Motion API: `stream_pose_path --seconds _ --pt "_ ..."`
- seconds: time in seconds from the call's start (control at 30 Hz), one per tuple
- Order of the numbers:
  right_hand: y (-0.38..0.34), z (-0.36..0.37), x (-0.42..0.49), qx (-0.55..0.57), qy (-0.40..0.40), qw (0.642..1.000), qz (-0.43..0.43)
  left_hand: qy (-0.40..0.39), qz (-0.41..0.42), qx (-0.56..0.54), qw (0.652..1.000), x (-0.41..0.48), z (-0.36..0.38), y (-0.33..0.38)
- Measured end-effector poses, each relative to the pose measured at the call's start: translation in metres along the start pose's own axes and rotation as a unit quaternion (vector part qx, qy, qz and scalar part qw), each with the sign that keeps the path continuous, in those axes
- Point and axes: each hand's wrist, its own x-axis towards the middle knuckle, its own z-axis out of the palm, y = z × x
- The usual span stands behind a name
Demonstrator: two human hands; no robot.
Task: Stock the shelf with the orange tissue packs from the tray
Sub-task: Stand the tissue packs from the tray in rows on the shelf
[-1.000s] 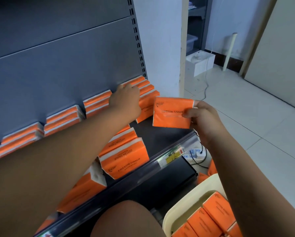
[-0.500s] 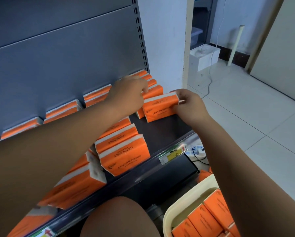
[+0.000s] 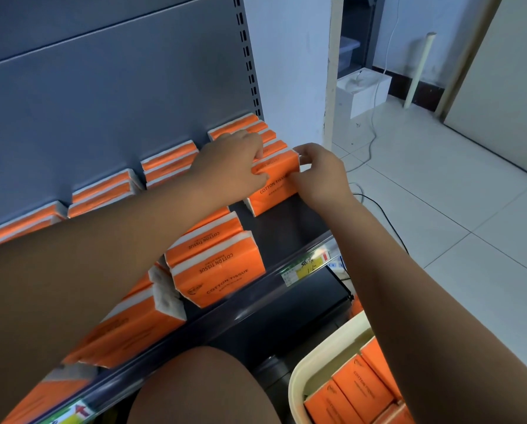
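Pushed back against the row (image 3: 244, 125) on the shelf (image 3: 286, 223), the tissue pack (image 3: 274, 186) is pinched by left hand (image 3: 228, 163) and right hand (image 3: 320, 175).

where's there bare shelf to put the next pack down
Bare dark shelf lies between the held pack, the front rail and the front stack. Left of that stack and along the back row it is crowded with packs.

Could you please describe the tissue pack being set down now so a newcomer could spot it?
Find the grey shelf and go to its right end, beside the white wall. The tissue pack stands there in front of the other packs. Unlike its neighbours, the left hand and right hand both hold it.
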Motion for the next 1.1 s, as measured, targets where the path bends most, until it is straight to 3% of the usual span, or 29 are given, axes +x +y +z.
stream_pose_path --seconds 0.27,0.47,0.83,1.1 --pt "-0.006 0.007 -0.016 -0.044 0.069 0.997 0.004 0.007 -0.025 0.034 0.999 -0.001 0.000 0.008" --pt "-0.004 -0.006 -0.070 -0.010 0.137 0.990 -0.013 0.023 -0.022 0.055 0.998 -0.015 -0.016 0.030" --pt "-0.006 -0.039 -0.155 -0.038 0.132 0.989 -0.045 0.052 0.018 0.044 0.997 -0.081 -0.024 0.091" --pt "0.005 -0.085 -0.214 -0.071 0.150 0.986 -0.032 0.069 0.007 -0.052 0.996 -0.135 -0.011 0.145"
